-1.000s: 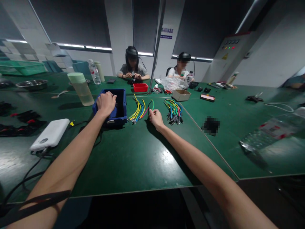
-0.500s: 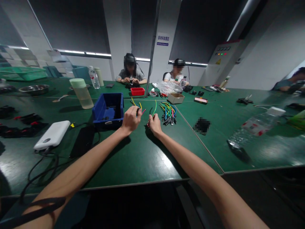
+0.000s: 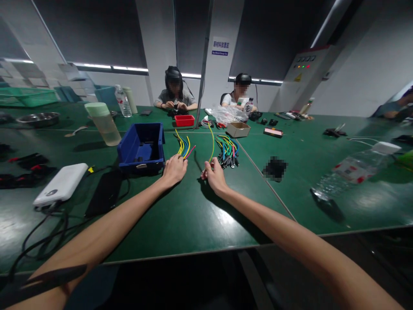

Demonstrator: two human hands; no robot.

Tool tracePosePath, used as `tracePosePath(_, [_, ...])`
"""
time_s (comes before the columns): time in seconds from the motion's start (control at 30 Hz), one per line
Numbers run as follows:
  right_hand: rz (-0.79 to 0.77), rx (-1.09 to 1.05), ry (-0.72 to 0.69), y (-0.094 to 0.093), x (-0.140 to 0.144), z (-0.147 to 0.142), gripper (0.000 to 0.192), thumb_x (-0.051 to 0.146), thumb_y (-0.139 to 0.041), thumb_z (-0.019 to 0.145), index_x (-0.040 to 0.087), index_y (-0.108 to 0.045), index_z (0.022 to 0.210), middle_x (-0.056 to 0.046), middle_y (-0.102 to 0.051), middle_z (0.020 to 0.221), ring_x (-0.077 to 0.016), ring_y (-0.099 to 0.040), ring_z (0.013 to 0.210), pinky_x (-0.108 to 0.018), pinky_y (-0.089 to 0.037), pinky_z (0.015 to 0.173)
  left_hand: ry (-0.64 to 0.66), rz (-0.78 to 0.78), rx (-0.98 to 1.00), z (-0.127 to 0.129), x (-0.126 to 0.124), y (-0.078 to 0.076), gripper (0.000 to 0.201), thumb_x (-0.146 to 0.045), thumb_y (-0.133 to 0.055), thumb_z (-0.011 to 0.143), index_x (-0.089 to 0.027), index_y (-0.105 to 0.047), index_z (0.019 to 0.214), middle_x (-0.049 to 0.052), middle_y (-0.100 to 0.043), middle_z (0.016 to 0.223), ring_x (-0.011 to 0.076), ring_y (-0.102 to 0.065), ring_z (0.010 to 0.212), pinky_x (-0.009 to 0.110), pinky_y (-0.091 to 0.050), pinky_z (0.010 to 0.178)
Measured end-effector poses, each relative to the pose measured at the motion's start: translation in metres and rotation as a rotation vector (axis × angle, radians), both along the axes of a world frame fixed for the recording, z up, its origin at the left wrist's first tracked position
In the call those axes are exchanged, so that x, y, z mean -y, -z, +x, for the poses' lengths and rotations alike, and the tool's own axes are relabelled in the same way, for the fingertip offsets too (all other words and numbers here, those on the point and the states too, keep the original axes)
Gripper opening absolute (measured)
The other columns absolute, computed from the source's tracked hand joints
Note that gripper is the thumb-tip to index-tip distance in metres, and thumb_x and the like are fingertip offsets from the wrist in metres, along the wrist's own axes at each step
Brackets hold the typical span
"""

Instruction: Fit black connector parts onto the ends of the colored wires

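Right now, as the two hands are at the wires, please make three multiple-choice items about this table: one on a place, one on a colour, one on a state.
1. Where is the blue bin relative to the left hand?
A. to its left, farther back
B. to its right
C. under it

2. What colour is the wire that rises from the right hand?
A. white
B. yellow-green
C. black

3. How is the clear bottle at the right of the table?
A. upright
B. inside the bin
C. lying on its side

Answers:
1 A, the bin sits left of the left hand and beyond it.
2 B, one yellow-green wire runs up from the right hand's closed fingers.
3 C, the bottle lies flat with its white cap toward the far right.
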State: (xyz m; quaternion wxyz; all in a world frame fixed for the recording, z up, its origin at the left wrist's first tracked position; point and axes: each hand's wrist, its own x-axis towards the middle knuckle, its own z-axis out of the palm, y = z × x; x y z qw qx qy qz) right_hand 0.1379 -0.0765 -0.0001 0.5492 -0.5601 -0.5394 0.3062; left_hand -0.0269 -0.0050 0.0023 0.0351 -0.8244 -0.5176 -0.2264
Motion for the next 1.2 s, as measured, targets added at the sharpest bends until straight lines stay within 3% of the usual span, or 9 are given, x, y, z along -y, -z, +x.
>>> tracePosePath(0.27, [0.008, -0.156, -0.078, -0.001, -0.002, 0.000, 0.025, 0.047, -0.046, 0.084, 0.024, -0.036, 0.083, 0.006, -0.054, 0.063, -0.0111, -0.059, 0.050, -0.022, -0.047, 0.048, 0.133, -0.010, 0.115, -0.001, 0.001, -0.001, 0.032, -0.033, -0.038, 0.094, -0.015, -0.065, 0.101, 0.011, -0.058, 0.115, 0.0216, -0.058, 0.103, 0.032, -0.046, 0.092])
tracePosePath(0.53, [0.012, -0.217, -0.063, -0.002, 0.003, 0.004, 0.026, 0.047, -0.049, 0.084, 0.024, -0.037, 0.081, 0.006, -0.053, 0.062, -0.0111, -0.055, 0.050, -0.021, -0.041, 0.043, 0.326, 0.129, 0.052, -0.024, 0.036, -0.008, 0.020, -0.033, -0.054, 0.088, -0.021, -0.069, 0.096, 0.007, -0.068, 0.087, 0.0205, -0.058, 0.084, 0.033, -0.048, 0.073])
tracePosePath(0.73, [-0.014, -0.256, -0.145, -0.006, 0.021, 0.012, 0.026, 0.045, -0.054, 0.083, 0.024, -0.039, 0.081, 0.005, -0.053, 0.065, -0.0112, -0.055, 0.051, -0.022, -0.041, 0.042, 0.415, 0.113, 0.098, -0.035, 0.051, -0.006, 0.017, -0.032, -0.056, 0.088, -0.020, -0.068, 0.091, 0.006, -0.071, 0.082, 0.0178, -0.063, 0.074, 0.031, -0.049, 0.068])
tracePosePath(0.97, [-0.025, -0.269, -0.182, -0.009, 0.023, 0.013, 0.023, 0.042, -0.057, 0.083, 0.025, -0.042, 0.080, 0.004, -0.054, 0.069, -0.0130, -0.058, 0.056, -0.024, -0.044, 0.045, 0.552, 0.056, 0.131, -0.033, 0.051, -0.005, 0.014, -0.021, -0.051, 0.090, -0.018, -0.063, 0.096, 0.005, -0.070, 0.087, 0.0169, -0.065, 0.078, 0.030, -0.053, 0.070])
tracePosePath(1.2, [-0.044, -0.237, -0.218, -0.007, 0.026, 0.017, 0.022, 0.043, -0.059, 0.082, 0.025, -0.045, 0.083, 0.002, -0.056, 0.072, -0.0139, -0.059, 0.059, -0.028, -0.049, 0.056, 0.621, 0.067, 0.118, -0.033, 0.049, -0.004, 0.021, -0.013, -0.047, 0.090, -0.017, -0.061, 0.104, 0.008, -0.068, 0.104, 0.0184, -0.065, 0.095, 0.034, -0.055, 0.084])
